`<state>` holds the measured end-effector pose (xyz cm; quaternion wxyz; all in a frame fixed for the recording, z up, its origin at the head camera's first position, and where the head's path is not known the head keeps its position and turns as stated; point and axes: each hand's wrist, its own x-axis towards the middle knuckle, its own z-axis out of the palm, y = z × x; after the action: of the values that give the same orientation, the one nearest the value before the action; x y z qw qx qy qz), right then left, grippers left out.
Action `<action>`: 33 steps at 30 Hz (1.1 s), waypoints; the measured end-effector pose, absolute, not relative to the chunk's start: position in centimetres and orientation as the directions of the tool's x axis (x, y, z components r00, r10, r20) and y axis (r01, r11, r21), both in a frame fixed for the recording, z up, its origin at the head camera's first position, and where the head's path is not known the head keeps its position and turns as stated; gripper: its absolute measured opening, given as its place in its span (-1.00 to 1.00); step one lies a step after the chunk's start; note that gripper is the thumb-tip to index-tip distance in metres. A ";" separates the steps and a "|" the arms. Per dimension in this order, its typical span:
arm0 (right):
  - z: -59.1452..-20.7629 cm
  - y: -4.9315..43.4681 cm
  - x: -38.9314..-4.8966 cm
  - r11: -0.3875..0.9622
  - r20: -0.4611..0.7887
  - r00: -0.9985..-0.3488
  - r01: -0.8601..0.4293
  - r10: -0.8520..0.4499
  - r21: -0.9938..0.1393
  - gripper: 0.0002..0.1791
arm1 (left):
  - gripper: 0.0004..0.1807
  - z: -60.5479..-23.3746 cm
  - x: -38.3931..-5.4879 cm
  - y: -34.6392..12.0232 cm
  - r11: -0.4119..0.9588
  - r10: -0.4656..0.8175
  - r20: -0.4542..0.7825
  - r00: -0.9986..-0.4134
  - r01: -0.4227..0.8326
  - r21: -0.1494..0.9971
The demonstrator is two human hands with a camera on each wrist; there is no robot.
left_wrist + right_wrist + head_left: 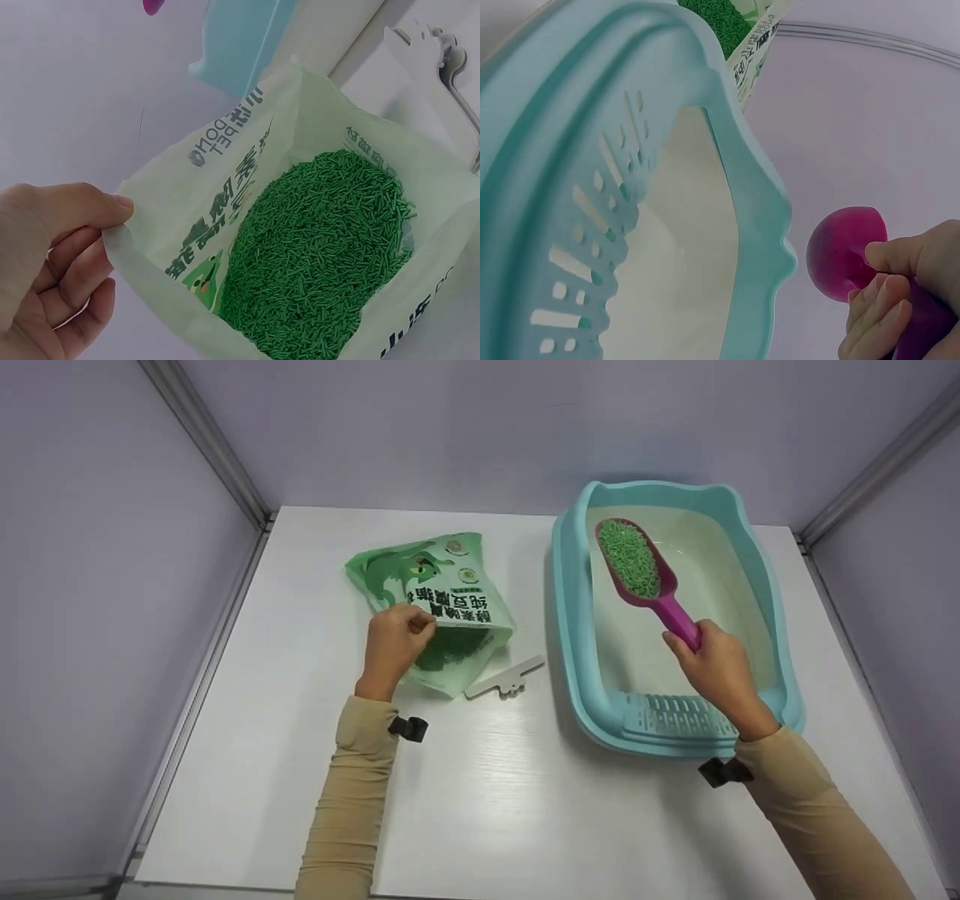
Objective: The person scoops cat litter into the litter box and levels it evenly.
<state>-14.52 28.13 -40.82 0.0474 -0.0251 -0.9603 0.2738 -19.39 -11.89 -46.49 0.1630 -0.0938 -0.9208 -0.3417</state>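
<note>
My left hand (397, 641) pinches the rim of a light green cat litter bag (461, 577) between thumb and fingers, holding its mouth open. Inside, green litter pellets (315, 247) fill the lower part, as the left wrist view shows. A magenta scoop (679, 622) is gripped by its handle in my right hand (716, 664). Green pellets (630, 559) heap in the scoop's bowl, which is over the turquoise litter box (571, 622). From the right wrist view, the underside of the scoop shows beside the box wall, with the pellets hidden.
A white bag clip (506, 679) lies on the white table (465, 802) between the bag and the litter box. The box has a slotted step (679, 716) at its near end. Pale walls (420, 435) enclose the table at the back and both sides.
</note>
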 end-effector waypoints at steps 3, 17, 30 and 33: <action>-40.6 28.6 -15.0 0.852 0.067 -0.995 0.031 0.078 -0.523 -0.58 | -0.92 -46.2 -19.4 -12.0 0.757 0.067 0.329 -0.942 0.263 0.598; -40.5 30.1 -17.7 0.863 -0.025 -0.997 0.077 0.074 -0.499 -0.50 | -0.88 -45.8 -18.8 -13.3 0.698 0.124 0.140 -0.982 0.187 0.691; -41.1 30.6 -20.9 0.872 -0.110 -0.992 0.109 0.064 -0.477 -0.46 | -0.80 -47.6 -17.7 -16.3 0.631 0.163 -0.002 -0.987 0.103 0.769; -41.4 30.5 -21.5 0.876 -0.112 -0.992 0.103 0.056 -0.471 -0.48 | -0.83 -47.8 -17.7 -16.2 0.632 0.150 0.031 -0.988 0.120 0.765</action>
<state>-21.46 30.50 -41.36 -0.0476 -0.0412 -0.9673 0.2456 -17.68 -16.17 -47.76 -0.0175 -0.0746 -0.9033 -0.4222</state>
